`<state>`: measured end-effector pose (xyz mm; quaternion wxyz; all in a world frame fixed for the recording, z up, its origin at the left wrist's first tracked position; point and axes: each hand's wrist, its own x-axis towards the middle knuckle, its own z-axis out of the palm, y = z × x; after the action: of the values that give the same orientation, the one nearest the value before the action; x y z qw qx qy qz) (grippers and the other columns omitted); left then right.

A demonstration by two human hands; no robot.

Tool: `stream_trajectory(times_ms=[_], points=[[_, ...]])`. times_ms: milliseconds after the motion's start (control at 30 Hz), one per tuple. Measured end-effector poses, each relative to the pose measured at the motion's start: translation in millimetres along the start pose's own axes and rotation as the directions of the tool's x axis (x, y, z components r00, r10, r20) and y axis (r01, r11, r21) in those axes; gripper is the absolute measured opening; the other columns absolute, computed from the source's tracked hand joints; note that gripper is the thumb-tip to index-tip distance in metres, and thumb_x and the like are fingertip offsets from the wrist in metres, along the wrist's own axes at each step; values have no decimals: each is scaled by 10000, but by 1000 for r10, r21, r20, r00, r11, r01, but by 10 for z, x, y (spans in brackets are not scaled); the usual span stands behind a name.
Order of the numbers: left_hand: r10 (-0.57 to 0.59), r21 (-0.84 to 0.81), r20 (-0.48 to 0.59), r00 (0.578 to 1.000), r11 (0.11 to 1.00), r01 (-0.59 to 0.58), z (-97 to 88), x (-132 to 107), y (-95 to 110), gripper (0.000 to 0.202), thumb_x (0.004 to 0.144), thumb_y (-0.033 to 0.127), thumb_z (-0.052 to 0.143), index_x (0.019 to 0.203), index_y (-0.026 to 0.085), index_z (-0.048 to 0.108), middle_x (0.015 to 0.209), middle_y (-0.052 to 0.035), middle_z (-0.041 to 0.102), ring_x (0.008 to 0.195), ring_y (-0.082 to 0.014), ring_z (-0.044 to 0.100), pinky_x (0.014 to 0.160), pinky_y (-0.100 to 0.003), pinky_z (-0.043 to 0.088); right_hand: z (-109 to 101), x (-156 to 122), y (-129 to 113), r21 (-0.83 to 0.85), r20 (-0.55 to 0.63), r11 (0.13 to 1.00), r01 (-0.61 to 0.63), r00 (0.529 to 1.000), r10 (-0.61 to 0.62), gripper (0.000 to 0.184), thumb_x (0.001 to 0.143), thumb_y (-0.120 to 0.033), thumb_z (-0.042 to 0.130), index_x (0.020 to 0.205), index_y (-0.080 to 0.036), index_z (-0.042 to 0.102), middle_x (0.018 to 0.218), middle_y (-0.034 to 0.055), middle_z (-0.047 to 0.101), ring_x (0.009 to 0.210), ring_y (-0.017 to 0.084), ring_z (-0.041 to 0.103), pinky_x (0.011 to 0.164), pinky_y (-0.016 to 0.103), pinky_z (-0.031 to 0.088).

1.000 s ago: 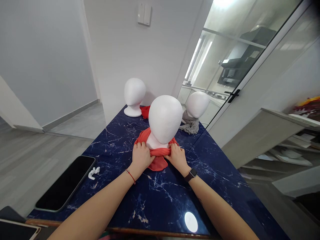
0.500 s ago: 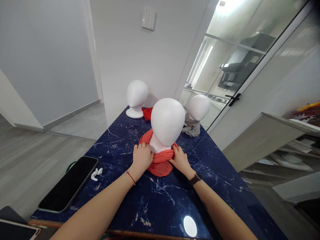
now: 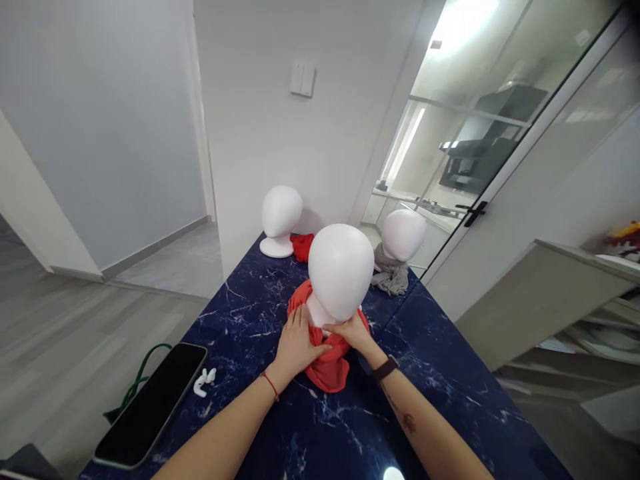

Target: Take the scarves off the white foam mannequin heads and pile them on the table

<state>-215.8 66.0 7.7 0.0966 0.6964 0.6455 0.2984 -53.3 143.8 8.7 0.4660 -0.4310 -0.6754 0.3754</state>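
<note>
A white foam mannequin head (image 3: 341,270) stands in the middle of the dark blue marble table (image 3: 250,313), with a red scarf (image 3: 330,363) wrapped round its neck. My left hand (image 3: 296,343) lies flat against the scarf on the left of the neck, fingers stretched out. My right hand (image 3: 354,331) is under the chin, its fingers pinching the scarf at the front of the neck. The scarf's loose end hangs down onto the table between my hands.
Two more foam heads stand at the table's far end: one (image 3: 281,217) beside a red cloth (image 3: 302,245), one (image 3: 403,237) wearing a grey scarf (image 3: 390,277). A black phone (image 3: 153,400), a small white object (image 3: 204,381) and a green cord (image 3: 135,383) are at the left.
Both hands have moved up from the scarf's front fold to the neck. The left hand has opened flat, the right has gone under the chin. The camera has tilted upward.
</note>
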Motion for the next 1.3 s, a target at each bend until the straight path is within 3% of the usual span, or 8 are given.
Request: stream_trajectory(times_ms=[200, 333, 467, 600, 700, 1000, 1167, 1300], points=[[-39, -84, 24, 999, 996, 41, 63, 9, -56, 918, 648, 329, 642, 1401, 28, 212, 1462, -230, 274, 1374, -332, 211, 1116, -470, 223, 67, 191, 21, 15, -144, 997, -76, 987, 78, 715, 495, -392, 807, 1124, -158, 559, 1173, 134, 612, 1060, 281, 573, 939, 453, 447], [-61, -186, -81, 995, 982, 45, 12, 41, -40, 765, 698, 86, 465, 1416, 75, 199, 1475, -190, 240, 1386, -289, 193, 1105, -445, 265, -68, 356, -185, 300, -161, 941, -159, 964, 214, 645, 494, -379, 808, 1063, -156, 600, 1097, 111, 652, 1027, 269, 590, 893, 415, 481], [-132, -298, -182, 974, 952, 73, -121, 79, 1, 734, 730, 14, 361, 1428, 189, 215, 1448, -139, 267, 1235, -228, 460, 979, -361, 419, -311, 536, -426, 590, -180, 793, -154, 932, 315, 540, 538, -370, 790, 1019, -203, 610, 1089, 49, 652, 953, 216, 613, 716, 305, 531], [-192, -281, -32, 981, 944, 176, -167, 121, -94, 495, 729, 9, 350, 1120, 183, 599, 1016, -92, 630, 854, -185, 633, 806, -323, 475, -795, 746, -757, 668, -123, 722, -177, 932, 342, 476, 603, -456, 732, 1005, -239, 598, 939, 13, 680, 758, 178, 628, 558, 263, 508], [-271, -406, -31, 962, 883, 235, -130, 164, -197, 406, 744, 38, 356, 1012, 161, 635, 747, -39, 641, 732, -169, 610, 769, -332, 475, -1105, 806, -990, 630, 3, 739, -238, 953, 304, 438, 699, -516, 635, 1031, -235, 585, 866, 20, 685, 790, 204, 637, 598, 299, 525], [-27, -749, -163, 986, 654, -106, -112, 51, 65, 949, 694, 194, 653, 1455, 263, 90, 1510, -103, 228, 1318, -240, 345, 1017, -371, 378, -834, 240, -1073, 454, 155, 803, -385, 922, 355, 485, 716, -368, 691, 1164, -244, 552, 1113, 31, 653, 958, 221, 625, 737, 313, 549], [-44, -654, -87, 995, 756, -23, -108, 42, 41, 513, 732, 65, 467, 1221, 200, 543, 1166, -61, 618, 1015, -189, 585, 940, -358, 430, -935, -151, -1093, 411, 179, 773, -483, 874, 451, 523, 712, -399, 701, 1179, -211, 560, 1153, 69, 633, 940, 250, 634, 715, 344, 556], [-29, -328, -98, 995, 945, -5, -6, 21, 4, 444, 738, 110, 492, 1162, 183, 600, 1122, -104, 576, 1074, -234, 524, 963, -398, 400, -826, -235, -1345, 471, -60, 837, -279, 937, 345, 576, 615, -368, 765, 1143, -230, 580, 1159, 54, 622, 1031, 266, 593, 734, 349, 551]])
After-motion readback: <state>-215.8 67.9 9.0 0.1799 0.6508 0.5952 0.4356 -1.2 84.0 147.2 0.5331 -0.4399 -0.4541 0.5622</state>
